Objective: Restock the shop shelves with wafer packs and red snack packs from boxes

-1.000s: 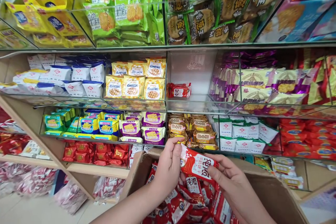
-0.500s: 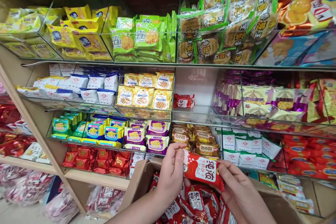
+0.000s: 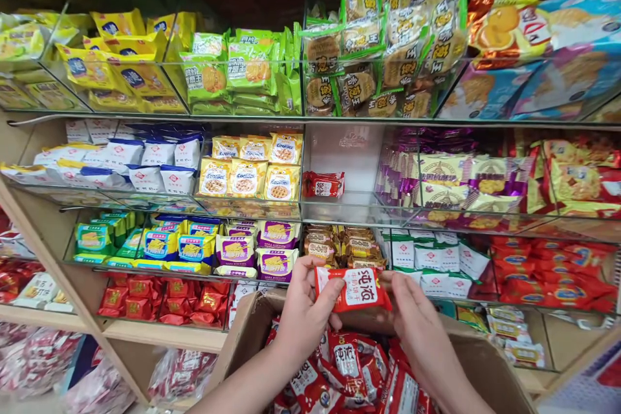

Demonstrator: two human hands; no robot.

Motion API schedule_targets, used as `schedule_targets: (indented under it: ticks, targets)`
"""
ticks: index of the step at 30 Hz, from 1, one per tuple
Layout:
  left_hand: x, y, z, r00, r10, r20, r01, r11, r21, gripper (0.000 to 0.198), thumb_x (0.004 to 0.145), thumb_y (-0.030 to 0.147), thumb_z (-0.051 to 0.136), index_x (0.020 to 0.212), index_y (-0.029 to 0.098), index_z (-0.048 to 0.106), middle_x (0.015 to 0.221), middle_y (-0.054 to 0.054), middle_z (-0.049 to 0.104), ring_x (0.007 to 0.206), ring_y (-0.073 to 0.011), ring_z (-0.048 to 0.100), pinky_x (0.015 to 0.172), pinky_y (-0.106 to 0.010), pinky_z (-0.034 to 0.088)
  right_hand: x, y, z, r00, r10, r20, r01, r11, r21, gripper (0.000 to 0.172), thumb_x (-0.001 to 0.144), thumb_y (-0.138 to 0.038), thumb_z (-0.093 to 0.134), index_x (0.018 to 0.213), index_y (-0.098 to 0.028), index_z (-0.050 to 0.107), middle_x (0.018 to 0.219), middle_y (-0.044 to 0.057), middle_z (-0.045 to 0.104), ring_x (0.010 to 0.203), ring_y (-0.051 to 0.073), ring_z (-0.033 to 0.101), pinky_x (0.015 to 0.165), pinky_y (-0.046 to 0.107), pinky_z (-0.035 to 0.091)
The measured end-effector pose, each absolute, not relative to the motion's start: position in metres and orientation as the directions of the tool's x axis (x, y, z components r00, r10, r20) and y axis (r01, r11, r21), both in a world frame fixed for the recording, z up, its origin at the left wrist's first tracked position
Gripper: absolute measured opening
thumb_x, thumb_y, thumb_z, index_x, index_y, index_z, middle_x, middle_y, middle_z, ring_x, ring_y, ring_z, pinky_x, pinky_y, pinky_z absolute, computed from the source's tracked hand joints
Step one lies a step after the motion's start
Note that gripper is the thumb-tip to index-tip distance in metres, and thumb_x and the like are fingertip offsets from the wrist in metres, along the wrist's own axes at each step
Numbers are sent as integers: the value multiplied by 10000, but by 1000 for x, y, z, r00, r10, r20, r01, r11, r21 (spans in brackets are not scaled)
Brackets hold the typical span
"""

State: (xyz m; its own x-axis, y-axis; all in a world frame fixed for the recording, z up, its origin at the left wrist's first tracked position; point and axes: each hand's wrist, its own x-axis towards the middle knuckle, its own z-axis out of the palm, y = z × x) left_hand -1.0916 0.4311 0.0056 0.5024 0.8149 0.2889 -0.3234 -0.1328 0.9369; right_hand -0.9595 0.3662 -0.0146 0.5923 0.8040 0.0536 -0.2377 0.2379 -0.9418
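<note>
My left hand (image 3: pixel 308 310) is closed on the left part of a red and white biscuit packet (image 3: pixel 356 288), its thumb lying across the front. At the packet's right end are the fingers of my right hand (image 3: pixel 417 320), slightly blurred and closed at that edge. Both hands are above an open cardboard box (image 3: pixel 237 330) of similar red biscuit packets (image 3: pixel 347 362). Behind them, on the middle shelf, a few red packets (image 3: pixel 326 185) lie at the left of a glass-fronted compartment.
Cookie packs (image 3: pixel 248 176) stand left of that compartment, purple and cream packs (image 3: pixel 444 171) right of it. Brown packs (image 3: pixel 317 244) fill the shelf just behind my hands. Glass fronts and dividers (image 3: pixel 339 212) edge the shelves. Plastic-wrapped bundles (image 3: pixel 182 372) lie low at left.
The view has shifted, so the shelves sit farther left. The packet has turned more level and my left thumb now lies over its front. My right fingers have shifted at its right end.
</note>
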Motion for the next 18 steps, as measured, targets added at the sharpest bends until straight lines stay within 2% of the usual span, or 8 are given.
schedule_targets:
  ticks: [4, 8, 10, 13, 15, 17, 18]
  targets:
    - [-1092, 429, 1, 538, 800, 266, -283, -126, 951, 310, 778, 339, 554, 916, 239, 296, 679, 79, 513, 404, -28, 489, 339, -112, 402, -967, 361, -17, 500, 862, 82, -224, 221, -949, 293, 739, -477, 571, 765, -192, 508, 657, -23, 543, 571, 110, 453, 526, 208, 394]
    - [-1093, 427, -7, 559, 803, 207, -251, -74, 965, 304, 777, 372, 543, 883, 235, 293, 686, 71, 524, 393, -47, 519, 317, -110, 328, -964, 359, -22, 513, 856, 62, -279, 235, -931, 289, 734, -475, 570, 789, -199, 501, 707, -3, 569, 635, 150, 512, 582, 247, 428]
    - [-1096, 426, -8, 583, 792, 181, -253, -34, 967, 285, 781, 373, 537, 849, 231, 299, 665, 72, 522, 459, -66, 546, 376, -135, 371, -958, 359, -23, 553, 830, 76, -234, 243, -941, 295, 738, -490, 553, 789, -206, 491, 689, -6, 557, 615, 154, 509, 560, 249, 424]
    - [-1107, 427, 2, 673, 709, 211, -185, -115, 976, 263, 759, 313, 581, 877, 218, 366, 762, 31, 566, 679, -94, 565, 599, -203, 453, -949, 357, -13, 507, 827, 243, 55, 250, -967, 276, 783, -477, 490, 742, -204, 486, 644, -18, 505, 582, 133, 462, 540, 230, 394]
    - [-1113, 428, 13, 742, 626, 241, -100, -252, 963, 367, 720, 271, 628, 1013, 214, 415, 928, -21, 579, 827, -131, 548, 717, -244, 443, -947, 356, 1, 326, 866, 380, 329, 273, -904, 260, 810, -428, 465, 693, -197, 492, 629, -19, 476, 586, 126, 443, 547, 225, 373]
    - [-1114, 428, 22, 771, 583, 258, -56, -342, 938, 350, 727, 272, 616, 1041, 199, 479, 970, -43, 577, 865, -154, 535, 748, -264, 431, -950, 356, 14, 154, 888, 434, 484, 316, -816, 244, 823, -376, 458, 665, -194, 504, 639, -12, 485, 614, 128, 461, 575, 230, 376]
    - [-1113, 427, 25, 759, 592, 270, -63, -346, 936, 272, 747, 283, 591, 992, 186, 522, 922, -39, 588, 837, -151, 537, 737, -260, 430, -954, 357, 18, 130, 890, 437, 488, 327, -810, 215, 820, -361, 467, 692, -197, 519, 674, -4, 514, 647, 133, 488, 603, 234, 392]
